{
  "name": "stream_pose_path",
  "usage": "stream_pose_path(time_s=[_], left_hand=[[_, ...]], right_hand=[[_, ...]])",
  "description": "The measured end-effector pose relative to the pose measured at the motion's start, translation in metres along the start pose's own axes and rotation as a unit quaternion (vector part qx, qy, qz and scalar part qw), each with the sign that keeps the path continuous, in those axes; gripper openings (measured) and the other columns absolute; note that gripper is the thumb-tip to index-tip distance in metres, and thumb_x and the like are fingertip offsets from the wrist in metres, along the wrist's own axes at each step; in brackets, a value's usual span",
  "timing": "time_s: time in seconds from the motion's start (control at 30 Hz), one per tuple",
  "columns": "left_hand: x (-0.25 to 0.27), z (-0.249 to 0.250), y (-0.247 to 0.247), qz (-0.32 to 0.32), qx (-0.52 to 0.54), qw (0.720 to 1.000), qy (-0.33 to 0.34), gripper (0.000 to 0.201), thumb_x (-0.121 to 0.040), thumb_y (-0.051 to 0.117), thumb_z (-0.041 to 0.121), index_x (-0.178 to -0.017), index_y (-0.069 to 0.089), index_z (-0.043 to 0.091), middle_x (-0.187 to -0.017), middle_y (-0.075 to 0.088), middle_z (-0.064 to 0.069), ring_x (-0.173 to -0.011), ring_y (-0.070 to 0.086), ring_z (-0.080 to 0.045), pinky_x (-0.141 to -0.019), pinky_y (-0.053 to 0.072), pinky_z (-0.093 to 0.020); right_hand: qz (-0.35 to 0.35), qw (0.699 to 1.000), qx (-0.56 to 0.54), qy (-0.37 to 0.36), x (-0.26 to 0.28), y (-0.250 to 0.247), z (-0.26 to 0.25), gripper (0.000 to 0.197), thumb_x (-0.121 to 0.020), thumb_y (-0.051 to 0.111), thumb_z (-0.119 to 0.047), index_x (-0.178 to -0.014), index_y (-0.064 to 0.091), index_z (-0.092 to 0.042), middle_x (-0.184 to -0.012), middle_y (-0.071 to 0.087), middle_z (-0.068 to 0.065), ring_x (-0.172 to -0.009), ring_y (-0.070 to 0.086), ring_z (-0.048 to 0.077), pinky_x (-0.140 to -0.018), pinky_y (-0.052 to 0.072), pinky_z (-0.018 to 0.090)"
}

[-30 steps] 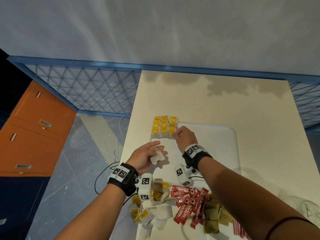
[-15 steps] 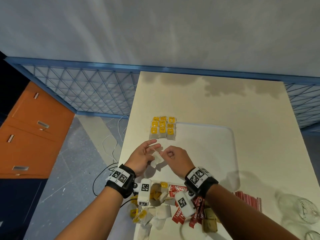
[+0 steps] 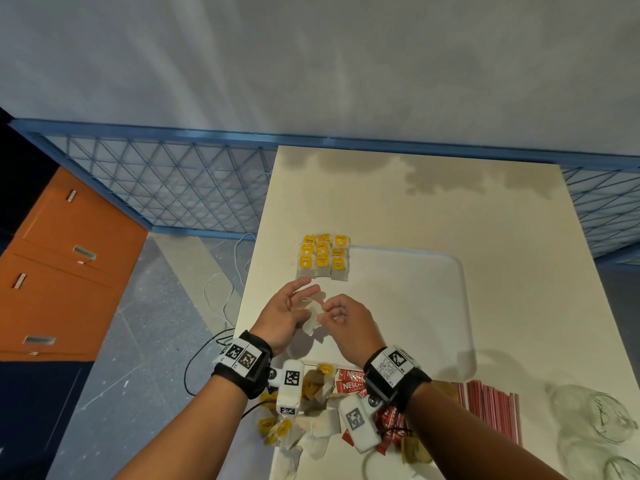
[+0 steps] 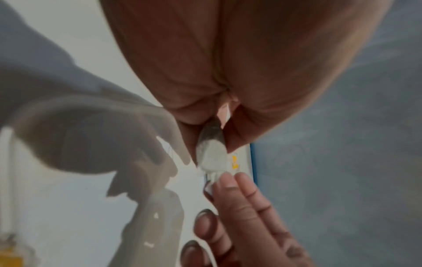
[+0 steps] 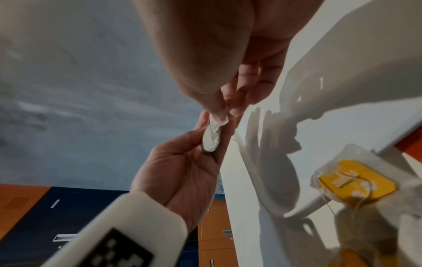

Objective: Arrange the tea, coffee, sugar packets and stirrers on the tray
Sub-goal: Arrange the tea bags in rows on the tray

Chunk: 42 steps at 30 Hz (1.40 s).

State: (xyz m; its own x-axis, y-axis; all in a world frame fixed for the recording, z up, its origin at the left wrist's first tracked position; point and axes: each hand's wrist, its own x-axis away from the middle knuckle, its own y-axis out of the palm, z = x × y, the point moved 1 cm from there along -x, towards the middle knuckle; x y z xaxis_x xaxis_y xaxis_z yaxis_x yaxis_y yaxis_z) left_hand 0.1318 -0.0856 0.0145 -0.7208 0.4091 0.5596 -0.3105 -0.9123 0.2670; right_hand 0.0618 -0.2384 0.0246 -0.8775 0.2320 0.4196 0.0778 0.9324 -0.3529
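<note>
A loose white tea bag (image 3: 312, 318) hangs between both hands over the near left part of the white tray (image 3: 415, 306). My left hand (image 3: 304, 301) holds it between thumb and fingers, seen close in the left wrist view as the tea bag (image 4: 212, 150). My right hand (image 3: 327, 311) pinches its other end; the right wrist view shows the tea bag (image 5: 213, 137) under that thumb. Several yellow-tagged tea bags (image 3: 322, 258) lie in a neat grid on the tray's far left corner.
At the table's near edge lies a pile of loose tea bags (image 3: 308, 414), red coffee sachets (image 3: 349, 382) and red sticks (image 3: 491, 410). Clear glass items (image 3: 595, 420) stand near right. The table's left edge drops to the floor with cables.
My right hand has drawn back from the grid of tea bags to my left hand and has taken hold of the loose tea bag. The left hand has barely moved.
</note>
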Motion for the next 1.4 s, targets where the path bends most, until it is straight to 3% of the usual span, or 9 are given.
stream_pose_path(time_s=[0.23,0.4,0.57,0.67,0.77,0.87,1.03,1.13,1.4], left_hand=[[0.004,-0.001,0.006,0.024,-0.008,0.999,-0.028,0.019,-0.094,0.057,-0.008,-0.091,0.060,0.010,-0.060,0.054,-0.001,-0.056,0.048,-0.017,-0.059,0.044,-0.027],[0.005,0.005,0.007,-0.006,0.122,0.990,-0.068,0.021,-0.095,0.047,-0.012,-0.090,0.059,0.004,-0.079,0.062,-0.015,-0.062,0.063,-0.022,-0.051,0.049,-0.022],[0.006,0.013,0.007,-0.028,0.215,0.970,-0.111,0.018,-0.086,0.050,-0.009,-0.096,0.060,0.003,-0.085,0.062,-0.019,-0.061,0.062,-0.020,-0.047,0.050,-0.019],[0.007,0.016,0.008,-0.045,0.200,0.971,-0.127,0.018,-0.087,0.050,-0.006,-0.099,0.060,0.002,-0.085,0.059,-0.017,-0.056,0.060,-0.017,-0.044,0.048,-0.018],[0.007,0.015,0.008,-0.064,0.175,0.973,-0.135,0.020,-0.091,0.048,-0.005,-0.105,0.061,-0.002,-0.085,0.059,-0.017,-0.054,0.057,-0.014,-0.043,0.045,-0.016],[0.007,0.014,0.008,-0.073,0.149,0.977,-0.134,0.021,-0.097,0.045,-0.003,-0.110,0.062,-0.004,-0.089,0.062,-0.017,-0.054,0.056,-0.013,-0.044,0.044,-0.015],[0.013,0.017,0.012,-0.072,0.056,0.990,-0.106,0.034,-0.103,0.053,0.027,-0.115,0.066,-0.002,-0.094,0.068,-0.014,-0.074,0.066,-0.020,-0.054,0.051,-0.023],[0.014,0.017,0.008,-0.069,-0.039,0.995,-0.060,0.042,-0.096,0.062,0.043,-0.114,0.072,0.006,-0.097,0.071,-0.009,-0.085,0.069,-0.019,-0.068,0.054,-0.027],[0.004,0.007,0.003,-0.033,-0.088,0.996,-0.007,0.024,-0.099,0.060,0.019,-0.100,0.073,-0.002,-0.081,0.067,-0.015,-0.068,0.061,-0.018,-0.065,0.052,-0.023]], right_hand=[[0.019,0.994,-0.068,-0.080,0.001,-0.009,-0.007,0.009,-0.093,0.070,-0.014,-0.099,0.074,-0.019,-0.084,0.071,-0.010,-0.076,0.063,0.000,-0.071,0.049,0.015],[0.013,0.991,-0.101,-0.089,-0.002,-0.017,-0.013,0.014,-0.095,0.067,-0.012,-0.097,0.075,-0.023,-0.083,0.074,-0.006,-0.071,0.066,0.009,-0.064,0.050,0.020],[0.007,0.993,-0.065,-0.095,-0.007,-0.026,-0.006,0.028,-0.096,0.063,-0.013,-0.116,0.071,-0.031,-0.105,0.072,-0.014,-0.081,0.065,0.024,-0.083,0.057,0.033],[-0.036,0.991,-0.053,-0.115,-0.005,-0.026,-0.007,0.035,-0.096,0.063,-0.011,-0.123,0.070,-0.032,-0.100,0.068,-0.028,-0.080,0.061,0.014,-0.084,0.053,0.023],[-0.032,0.987,-0.046,-0.153,-0.005,-0.026,-0.010,0.025,-0.094,0.069,-0.009,-0.111,0.074,-0.027,-0.105,0.069,-0.015,-0.085,0.062,0.003,-0.079,0.048,0.015],[-0.023,0.985,-0.045,-0.166,-0.006,-0.025,-0.011,0.014,-0.091,0.071,-0.007,-0.101,0.076,-0.017,-0.106,0.068,-0.004,-0.094,0.064,0.007,-0.079,0.048,0.015],[0.010,0.992,-0.017,-0.128,-0.008,-0.027,-0.013,0.007,-0.094,0.069,-0.015,-0.094,0.076,-0.018,-0.090,0.072,-0.009,-0.069,0.061,0.004,-0.067,0.046,0.013],[0.018,0.993,-0.006,-0.119,-0.009,-0.029,-0.010,0.005,-0.093,0.071,-0.020,-0.093,0.077,-0.020,-0.085,0.073,-0.008,-0.067,0.065,0.018,-0.064,0.053,0.027],[-0.027,0.994,-0.057,-0.089,-0.014,-0.033,-0.001,0.015,-0.099,0.065,-0.025,-0.102,0.078,-0.018,-0.091,0.076,-0.008,-0.082,0.067,0.003,-0.076,0.052,0.024]])
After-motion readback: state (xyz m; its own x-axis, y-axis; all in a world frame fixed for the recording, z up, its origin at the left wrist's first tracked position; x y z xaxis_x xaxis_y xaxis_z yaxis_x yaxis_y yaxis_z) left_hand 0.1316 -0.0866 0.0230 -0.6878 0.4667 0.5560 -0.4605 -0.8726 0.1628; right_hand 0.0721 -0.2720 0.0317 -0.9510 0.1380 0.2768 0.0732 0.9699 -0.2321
